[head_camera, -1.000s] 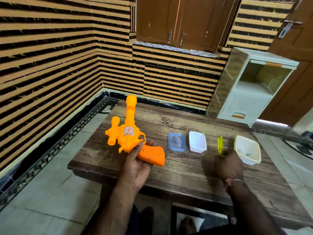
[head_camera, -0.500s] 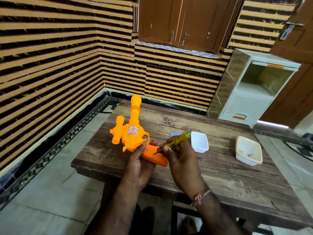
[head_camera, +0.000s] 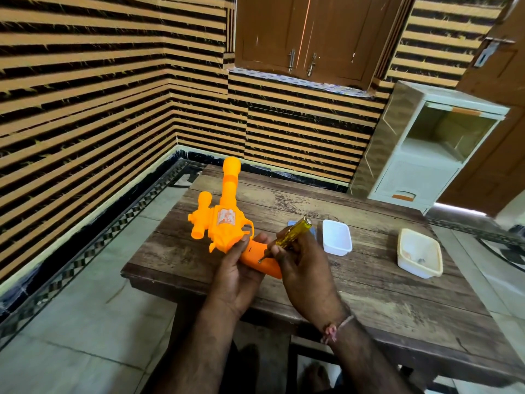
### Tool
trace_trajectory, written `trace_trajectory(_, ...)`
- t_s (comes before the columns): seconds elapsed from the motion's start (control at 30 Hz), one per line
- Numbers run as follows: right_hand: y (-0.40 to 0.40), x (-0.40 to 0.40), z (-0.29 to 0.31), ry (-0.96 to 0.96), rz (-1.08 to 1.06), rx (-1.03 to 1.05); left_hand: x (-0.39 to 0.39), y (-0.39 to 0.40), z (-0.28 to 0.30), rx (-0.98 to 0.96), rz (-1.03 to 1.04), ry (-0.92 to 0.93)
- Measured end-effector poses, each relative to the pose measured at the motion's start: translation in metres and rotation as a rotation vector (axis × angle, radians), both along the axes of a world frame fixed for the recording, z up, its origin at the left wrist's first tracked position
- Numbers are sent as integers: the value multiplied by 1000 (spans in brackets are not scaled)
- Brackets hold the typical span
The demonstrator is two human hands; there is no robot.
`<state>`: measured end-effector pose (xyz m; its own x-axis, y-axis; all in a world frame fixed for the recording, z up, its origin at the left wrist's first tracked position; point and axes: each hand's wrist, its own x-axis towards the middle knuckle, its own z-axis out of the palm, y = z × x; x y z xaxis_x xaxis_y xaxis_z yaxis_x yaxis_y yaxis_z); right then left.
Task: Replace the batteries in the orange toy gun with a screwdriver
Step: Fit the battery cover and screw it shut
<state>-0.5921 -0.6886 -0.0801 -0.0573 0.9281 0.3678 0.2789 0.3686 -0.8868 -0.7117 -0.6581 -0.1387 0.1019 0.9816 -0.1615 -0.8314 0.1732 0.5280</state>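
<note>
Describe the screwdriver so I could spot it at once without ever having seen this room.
On the wooden table, look where the two hands meet over the orange toy gun. The screwdriver is pinched in the right hand, its tip on the gun's grip. Its clear yellow handle sets it apart from everything nearby.

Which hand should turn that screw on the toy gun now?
Right hand: it already holds the screwdriver, tip at the gun's grip. Left hand steadies the gun.

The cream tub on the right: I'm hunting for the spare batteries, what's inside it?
Inside the cream tub lie a few small items, one greyish, one pale orange. They are too small to identify; no batteries are recognisable.
</note>
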Motion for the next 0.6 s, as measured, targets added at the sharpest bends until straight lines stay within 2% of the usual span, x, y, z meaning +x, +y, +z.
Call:
trace_trajectory(0.4, 5, 1, -2, -230, -29, 135, -2, 5, -12, -66, 14, -49)
trace_trajectory(0.6, 5, 2, -4, -245, 5, 172, -3, 7, -13, -42, 42, -70)
